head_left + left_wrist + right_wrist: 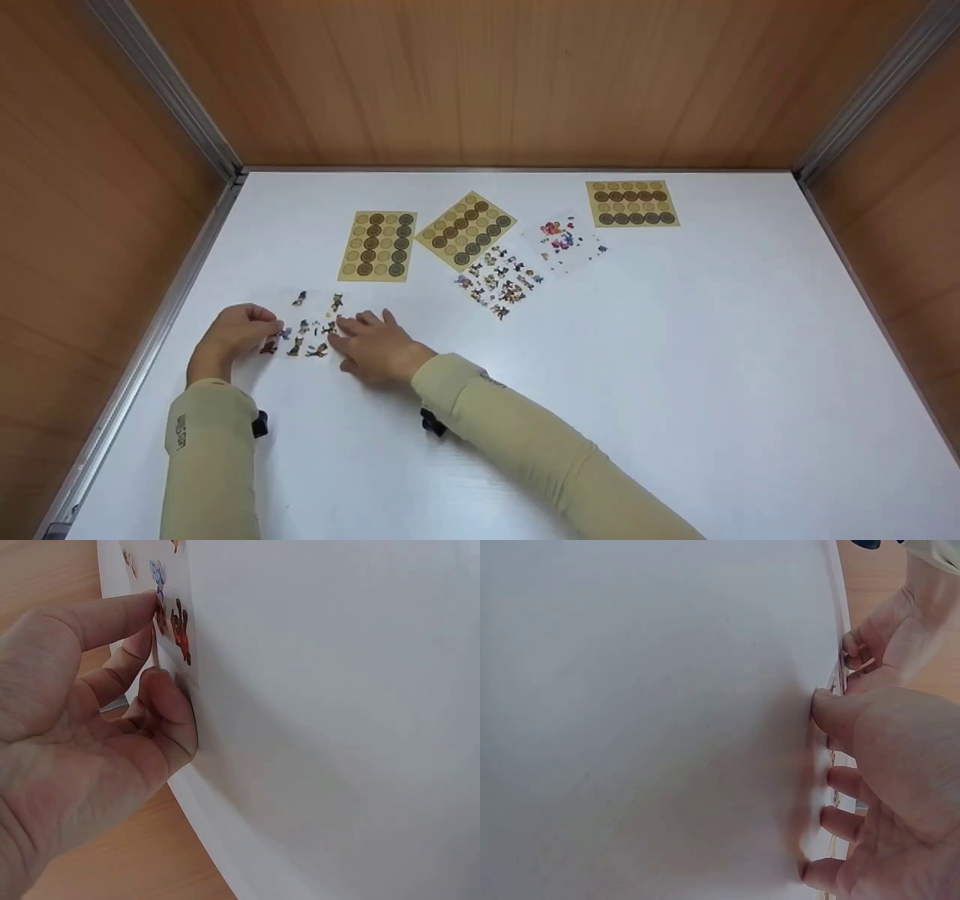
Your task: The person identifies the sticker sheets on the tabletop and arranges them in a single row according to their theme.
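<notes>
A clear sticker sheet with small cartoon figures (296, 346) lies at the left of the white table. At its left edge my left hand (238, 334) pinches the sheet between thumb and fingertips, beside a purple-blue figure (158, 571). A brown and red figure (181, 631) shows just past these fingers in the left wrist view. My right hand (381, 346) rests with spread fingers at the sheet's right edge. In the right wrist view its fingertips (841, 823) press down along the edge, and the sheet itself is seen almost edge-on.
Two tan cards with rows of round stickers, one upright card (377, 246) and one slanted card (466, 229), lie behind the hands. A third tan card (632, 203) is farther right. Between them lie a clear figure-sticker sheet (499, 281) and a clear sheet with red-blue stickers (564, 238).
</notes>
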`<state>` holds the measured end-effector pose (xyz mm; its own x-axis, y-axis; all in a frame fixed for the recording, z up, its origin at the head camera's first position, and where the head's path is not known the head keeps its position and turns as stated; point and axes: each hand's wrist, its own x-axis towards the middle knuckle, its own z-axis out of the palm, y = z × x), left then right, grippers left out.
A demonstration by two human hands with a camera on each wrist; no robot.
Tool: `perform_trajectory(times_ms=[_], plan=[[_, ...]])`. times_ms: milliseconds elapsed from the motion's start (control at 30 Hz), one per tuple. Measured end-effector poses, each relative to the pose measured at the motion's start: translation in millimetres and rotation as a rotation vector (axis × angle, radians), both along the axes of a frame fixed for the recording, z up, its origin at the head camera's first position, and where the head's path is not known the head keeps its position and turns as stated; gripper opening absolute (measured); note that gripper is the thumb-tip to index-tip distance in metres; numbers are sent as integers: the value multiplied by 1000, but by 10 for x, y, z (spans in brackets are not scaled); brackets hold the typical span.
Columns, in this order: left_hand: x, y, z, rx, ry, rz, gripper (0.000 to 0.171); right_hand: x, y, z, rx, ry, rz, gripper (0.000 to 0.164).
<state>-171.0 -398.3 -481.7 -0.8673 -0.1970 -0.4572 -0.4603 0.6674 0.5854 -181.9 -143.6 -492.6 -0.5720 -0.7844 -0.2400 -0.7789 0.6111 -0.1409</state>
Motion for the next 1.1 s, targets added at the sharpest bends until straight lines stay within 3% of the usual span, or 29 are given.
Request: perform_trajectory(times_ms=[367, 633, 933, 1100], plan=[[20, -33, 11, 0, -11, 4, 41, 21, -1, -44, -31, -23, -7, 56], [7, 20, 51, 6, -36, 45, 49, 7, 29, -58, -64, -14, -13, 57], [13, 44, 41, -47, -6, 38, 52, 26, 32, -90, -83, -8, -21, 64], [20, 45, 11, -27, -12, 57, 62, 5, 107, -109, -133, -64, -4, 66]])
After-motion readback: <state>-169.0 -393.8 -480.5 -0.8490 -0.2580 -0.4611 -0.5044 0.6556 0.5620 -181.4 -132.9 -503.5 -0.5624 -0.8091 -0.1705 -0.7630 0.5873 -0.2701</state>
